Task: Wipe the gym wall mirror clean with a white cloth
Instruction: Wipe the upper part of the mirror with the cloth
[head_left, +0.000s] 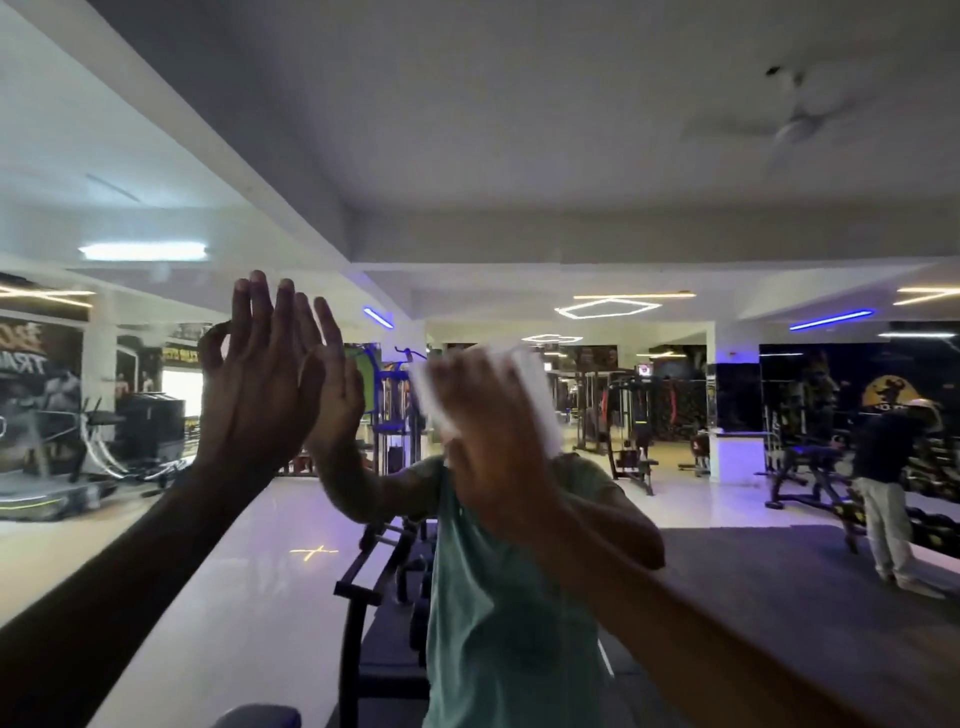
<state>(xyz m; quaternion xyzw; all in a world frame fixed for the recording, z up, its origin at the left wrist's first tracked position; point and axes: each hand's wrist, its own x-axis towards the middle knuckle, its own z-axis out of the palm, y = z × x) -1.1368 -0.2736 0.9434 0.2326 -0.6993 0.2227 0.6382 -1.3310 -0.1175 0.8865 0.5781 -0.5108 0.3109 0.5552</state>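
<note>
White cloth (524, 395), smeared by motion blur, lies flat against the mirror (675, 208) under the right hand (483, 447), just above the reflected green T-shirt (498, 597). That hand presses the cloth to the glass; its fingers are too blurred to tell whether they are spread or closed. To its left, the left hand (254, 374) is raised with palm flat on the mirror, fingers straight and close together, thumb held apart, meeting its own reflection (332, 384) fingertip to fingertip. Both forearms reach in from the lower corners. In the glass a ceiling fan (795, 124) shows at upper right, weight machines (628, 415) stand across the room, and another person (883, 488) stands at far right beside a bench (810, 467)
</note>
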